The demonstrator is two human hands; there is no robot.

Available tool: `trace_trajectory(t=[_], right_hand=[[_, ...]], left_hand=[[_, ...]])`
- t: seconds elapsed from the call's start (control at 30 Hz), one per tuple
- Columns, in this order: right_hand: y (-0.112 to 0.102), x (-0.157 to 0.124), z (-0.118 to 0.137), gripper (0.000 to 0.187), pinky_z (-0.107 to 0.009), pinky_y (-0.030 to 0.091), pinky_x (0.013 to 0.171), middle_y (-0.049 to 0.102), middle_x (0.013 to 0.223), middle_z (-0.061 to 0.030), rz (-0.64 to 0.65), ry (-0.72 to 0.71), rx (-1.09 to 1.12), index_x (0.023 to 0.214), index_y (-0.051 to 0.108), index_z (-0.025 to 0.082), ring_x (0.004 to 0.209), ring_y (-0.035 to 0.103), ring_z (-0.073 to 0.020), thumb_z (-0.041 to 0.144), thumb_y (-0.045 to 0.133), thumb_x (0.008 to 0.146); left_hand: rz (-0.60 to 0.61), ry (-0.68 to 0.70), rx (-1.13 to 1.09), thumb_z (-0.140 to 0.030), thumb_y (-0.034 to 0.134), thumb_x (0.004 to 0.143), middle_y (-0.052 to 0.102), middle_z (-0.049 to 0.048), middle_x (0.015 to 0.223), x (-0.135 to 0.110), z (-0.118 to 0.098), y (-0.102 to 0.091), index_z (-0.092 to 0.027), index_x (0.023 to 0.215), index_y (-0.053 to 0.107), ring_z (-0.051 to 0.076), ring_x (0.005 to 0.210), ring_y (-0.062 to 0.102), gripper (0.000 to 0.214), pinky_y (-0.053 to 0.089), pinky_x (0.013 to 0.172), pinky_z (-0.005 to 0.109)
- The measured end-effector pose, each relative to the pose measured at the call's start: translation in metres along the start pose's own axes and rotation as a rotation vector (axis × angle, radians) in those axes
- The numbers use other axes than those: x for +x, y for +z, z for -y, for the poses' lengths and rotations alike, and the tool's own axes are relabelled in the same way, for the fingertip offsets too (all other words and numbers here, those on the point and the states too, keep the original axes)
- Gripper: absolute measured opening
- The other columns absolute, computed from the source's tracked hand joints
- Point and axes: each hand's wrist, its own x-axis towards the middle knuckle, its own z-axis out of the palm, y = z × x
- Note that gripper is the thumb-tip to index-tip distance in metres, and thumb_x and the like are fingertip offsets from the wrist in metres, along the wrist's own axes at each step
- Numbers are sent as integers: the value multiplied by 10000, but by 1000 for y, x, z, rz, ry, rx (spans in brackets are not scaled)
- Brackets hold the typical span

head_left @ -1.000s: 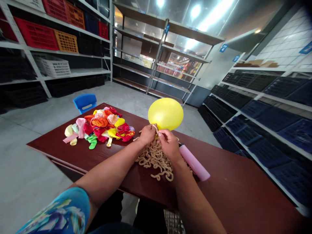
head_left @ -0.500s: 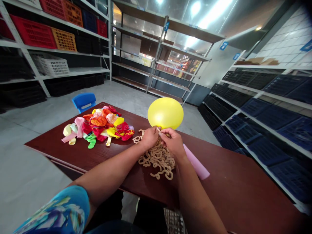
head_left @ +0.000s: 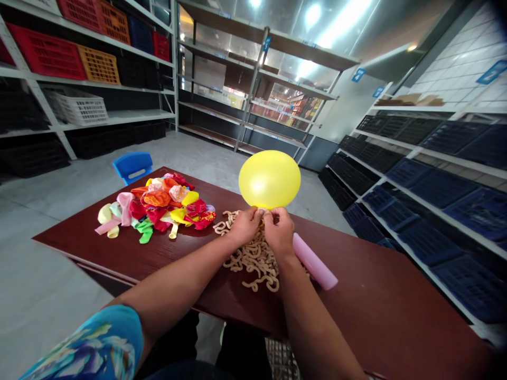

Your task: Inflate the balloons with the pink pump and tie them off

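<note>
An inflated yellow balloon [head_left: 270,178] rises just beyond my two hands, its neck end hidden by my fingers. My left hand [head_left: 247,224] is closed, pinching at the balloon's base. Close beside it, my right hand [head_left: 279,226] is also closed in a pinch at the same place. Beneath both hands lies a heap of tan, curly rubber-like strips [head_left: 255,258]. A pink cylinder [head_left: 315,261] rests on the table to the right of my right hand. Whether a strip is between my fingers cannot be made out.
A pile of uninflated balloons [head_left: 162,200] in many colours covers the left part of the brown table [head_left: 376,301]. Behind it stands a blue chair [head_left: 133,166]. Shelves with crates [head_left: 47,50] line the left side, and dark blue crates [head_left: 431,232] fill the right.
My hands have drawn together at the balloon's base, with the right fingers turned in. The pale bit that showed between them is now hidden. The balloon sits slightly higher in view.
</note>
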Motion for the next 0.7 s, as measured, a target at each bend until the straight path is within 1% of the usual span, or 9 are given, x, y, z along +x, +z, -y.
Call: trace_trajectory(t=[0.1,0.2,0.27,0.33,0.43,0.5,0.53,0.6,0.7], right_hand=[[0,0,-2,205,-282,415,626,584,695,-18,-26,-47,-20,730,542,194,652,504,-146,397,524,751],[-2,0,0,198,-278,427,641,586,718,-16,-24,-68,12,745,551,195,660,512,-139,393,545,752],[-4,0,2,200,-274,437,648,593,745,-15,25,-77,77,753,562,197,664,524,-133,396,548,761],[-6,0,4,212,-266,445,638,604,781,-19,116,-74,175,751,574,197,653,537,-125,400,525,782],[-8,0,5,235,-254,448,557,621,764,-12,220,33,328,790,582,199,554,536,-109,418,499,797],[-8,1,4,239,-254,448,512,635,748,-5,219,111,396,854,577,203,501,532,-106,423,542,768],[-7,1,4,252,-257,454,509,643,759,-6,210,124,408,881,581,205,498,535,-108,419,568,748],[-7,2,2,265,-270,473,541,654,822,-20,203,87,391,903,610,208,543,555,-116,405,598,727],[-7,2,1,236,-284,486,621,648,897,-38,203,-30,319,890,663,220,674,577,-141,386,575,748]], left_hand=[[45,-65,-138,-377,464,831,494,-12,561,-2,-1,1,-157,732,553,109,560,448,257,358,541,214],[86,-140,-298,-434,490,811,426,-43,507,-2,1,1,-160,748,530,82,467,377,284,314,468,199],[100,-181,-390,-452,493,808,376,-63,485,0,3,1,-169,741,494,62,410,313,291,266,423,194],[97,-201,-444,-454,485,814,340,-72,475,1,5,0,-176,726,463,51,380,269,292,222,395,192],[79,-218,-450,-438,497,813,342,-70,478,2,5,0,-175,717,458,44,375,262,283,209,393,190],[67,-241,-429,-421,517,805,360,-65,478,1,4,-1,-173,729,481,47,381,275,261,229,404,191],[62,-249,-411,-410,522,803,369,-63,477,1,3,-1,-173,736,494,51,387,286,248,242,411,193],[54,-245,-358,-387,521,804,389,-55,474,1,1,-3,-173,739,519,65,408,321,224,270,428,198],[32,-203,-248,-351,502,810,424,-39,483,3,2,-4,-170,717,543,87,459,380,207,305,463,205]])
